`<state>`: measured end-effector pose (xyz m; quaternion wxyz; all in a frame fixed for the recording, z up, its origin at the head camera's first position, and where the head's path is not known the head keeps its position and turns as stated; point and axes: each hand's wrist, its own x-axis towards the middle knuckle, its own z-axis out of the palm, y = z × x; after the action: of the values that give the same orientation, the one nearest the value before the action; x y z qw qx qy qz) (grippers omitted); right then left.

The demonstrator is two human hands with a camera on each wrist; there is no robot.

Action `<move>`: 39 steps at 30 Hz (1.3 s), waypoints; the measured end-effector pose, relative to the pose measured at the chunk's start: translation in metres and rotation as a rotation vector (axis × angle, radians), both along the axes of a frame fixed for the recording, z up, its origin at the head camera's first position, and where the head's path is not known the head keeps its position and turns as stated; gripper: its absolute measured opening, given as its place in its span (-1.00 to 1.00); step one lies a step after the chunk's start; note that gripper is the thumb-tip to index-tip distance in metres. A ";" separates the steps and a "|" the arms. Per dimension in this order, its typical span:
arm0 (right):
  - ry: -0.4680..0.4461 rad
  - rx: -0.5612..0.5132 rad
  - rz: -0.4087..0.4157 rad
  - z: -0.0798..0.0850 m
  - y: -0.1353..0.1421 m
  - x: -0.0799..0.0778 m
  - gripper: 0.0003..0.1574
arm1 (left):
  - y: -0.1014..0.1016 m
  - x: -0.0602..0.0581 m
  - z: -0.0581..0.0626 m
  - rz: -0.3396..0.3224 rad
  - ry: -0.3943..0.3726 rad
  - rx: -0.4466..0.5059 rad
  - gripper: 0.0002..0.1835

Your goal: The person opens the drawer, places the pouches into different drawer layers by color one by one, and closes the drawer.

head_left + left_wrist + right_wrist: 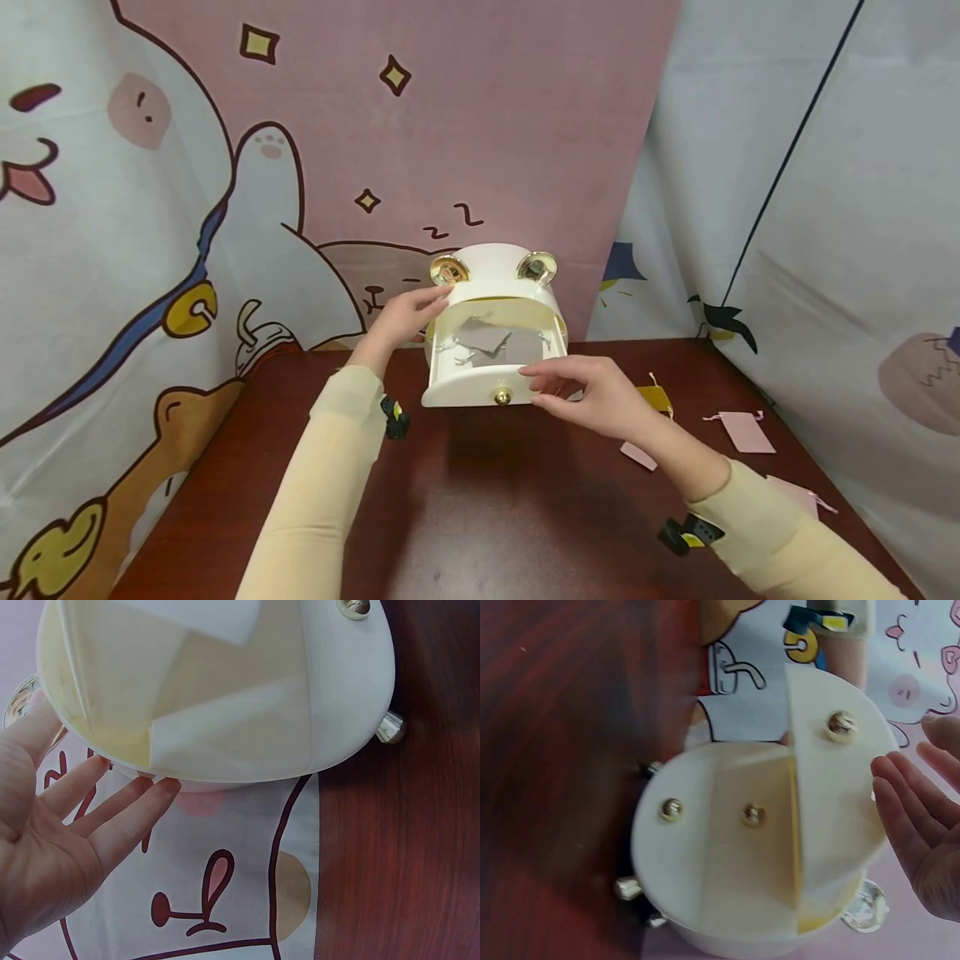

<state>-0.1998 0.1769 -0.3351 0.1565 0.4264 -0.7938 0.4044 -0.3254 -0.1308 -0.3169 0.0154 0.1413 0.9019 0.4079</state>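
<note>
A white rounded jewelry box (pixel 491 260) with two round gold ornaments on top faces me. Its top drawer (pixel 465 387) is pulled out. Inside lie a grey sheet-like piece (pixel 517 348) and small shiny items too fine to make out. My left hand (pixel 405 321) is at the box's left upper side; in the left wrist view its straight fingertips touch the rim. At the right end of the drawer front is my right hand (pixel 592 393), its fingers lightly bent; in the right wrist view the fingertips (pixel 881 766) meet the drawer's edge, with the thumb apart.
Right of the box lie a yellow pouch (pixel 656 398), a pink drawstring pouch (pixel 746 432) and more pink pieces (pixel 639 456), partly behind my right arm. Lower drawers with gold knobs (pixel 671 809) sit below the pulled-out one. A printed cloth (pixel 525 125) hangs behind the brown table (pixel 465 525).
</note>
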 end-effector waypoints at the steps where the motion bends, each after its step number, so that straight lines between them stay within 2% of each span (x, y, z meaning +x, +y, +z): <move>1: -0.011 -0.003 -0.004 -0.003 -0.001 0.001 -0.56 | 0.000 0.000 0.000 0.003 -0.001 0.001 -0.48; 12: -0.059 -0.061 -0.008 -0.031 -0.019 0.004 -0.52 | 0.000 0.000 0.000 0.008 -0.009 0.006 -0.49; 19: -0.101 -0.101 -0.034 -0.042 -0.029 0.002 -0.52 | 0.001 0.001 0.000 0.015 -0.006 0.000 -0.50; 27: -0.150 -0.156 -0.079 -0.020 -0.045 0.021 -0.58 | 0.001 0.002 0.000 0.013 -0.002 -0.010 -0.49; 39: -0.175 -0.209 -0.096 -0.021 -0.053 0.021 -0.65 | 0.001 0.002 0.000 0.013 -0.013 0.008 -0.49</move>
<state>-0.1784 0.1243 -0.3566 0.1493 0.3325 -0.7774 0.5126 -0.3239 -0.1296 -0.3173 0.0182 0.1327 0.9011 0.4124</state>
